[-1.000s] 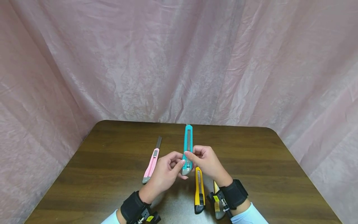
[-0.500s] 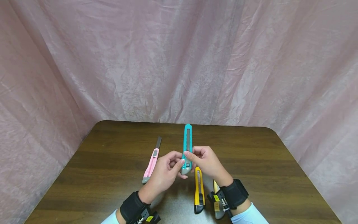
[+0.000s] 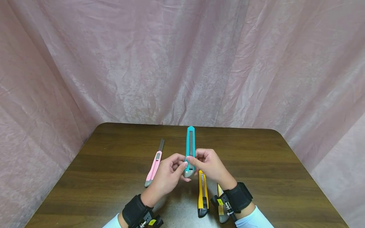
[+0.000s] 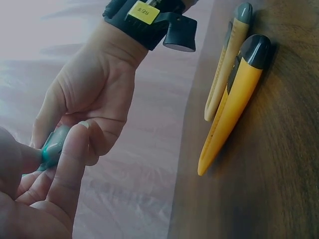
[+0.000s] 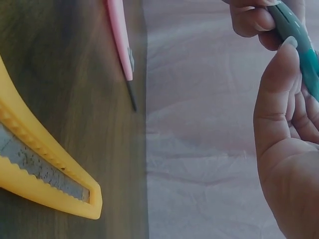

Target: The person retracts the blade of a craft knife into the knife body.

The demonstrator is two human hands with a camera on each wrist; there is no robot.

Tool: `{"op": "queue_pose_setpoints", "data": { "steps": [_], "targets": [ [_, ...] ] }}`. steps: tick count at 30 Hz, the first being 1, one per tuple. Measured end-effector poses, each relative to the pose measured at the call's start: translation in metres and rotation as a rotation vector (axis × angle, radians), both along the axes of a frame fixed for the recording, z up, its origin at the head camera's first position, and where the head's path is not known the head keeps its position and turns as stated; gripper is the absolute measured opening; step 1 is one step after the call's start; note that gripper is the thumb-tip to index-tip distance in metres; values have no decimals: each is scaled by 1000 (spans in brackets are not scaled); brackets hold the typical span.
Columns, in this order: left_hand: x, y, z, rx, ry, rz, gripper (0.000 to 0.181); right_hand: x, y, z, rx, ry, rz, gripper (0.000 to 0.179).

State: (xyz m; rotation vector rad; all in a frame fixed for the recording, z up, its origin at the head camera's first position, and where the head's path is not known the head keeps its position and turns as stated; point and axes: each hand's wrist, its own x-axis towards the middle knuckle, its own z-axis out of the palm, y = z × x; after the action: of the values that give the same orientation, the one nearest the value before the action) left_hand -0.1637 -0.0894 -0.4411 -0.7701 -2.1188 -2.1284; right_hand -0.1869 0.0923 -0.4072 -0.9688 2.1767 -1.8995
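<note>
A turquoise box cutter with a grey end is held up over the table by both hands, its narrow end pointing away. The left hand pinches it near the grey end. From the other side, the right hand grips it with the thumb lying across its front face. No blade sticks out at its tip. In the left wrist view, fingers cover most of the cutter, and its grey end shows between them. The right wrist view shows the right thumb against the cutter's side.
A pink box cutter lies left of the hands with its blade out. A yellow box cutter and a pale yellow one, partly under the right wrist, lie at the right on the brown wooden table. A pink curtain hangs behind.
A bit of blade showed at the turquoise cutter's tip one second ago; now it is inside the handle. The cutter has shifted slightly left with the right thumb. The other cutters stay put.
</note>
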Motion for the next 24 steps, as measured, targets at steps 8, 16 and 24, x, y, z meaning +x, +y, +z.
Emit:
{"op": "queue_pose_setpoints", "data": {
  "steps": [8, 16, 24],
  "targets": [
    [-1, 1, -1, 9, 3, 0, 12, 0, 1, 2, 20, -30, 6, 13],
    [0, 0, -2, 12, -9, 3, 11, -1, 2, 2, 42, -23, 44, 13],
    [-1, -1, -3, -7, -28, 21, 9, -9, 1, -15, 25, -67, -9, 11]
  ]
}}
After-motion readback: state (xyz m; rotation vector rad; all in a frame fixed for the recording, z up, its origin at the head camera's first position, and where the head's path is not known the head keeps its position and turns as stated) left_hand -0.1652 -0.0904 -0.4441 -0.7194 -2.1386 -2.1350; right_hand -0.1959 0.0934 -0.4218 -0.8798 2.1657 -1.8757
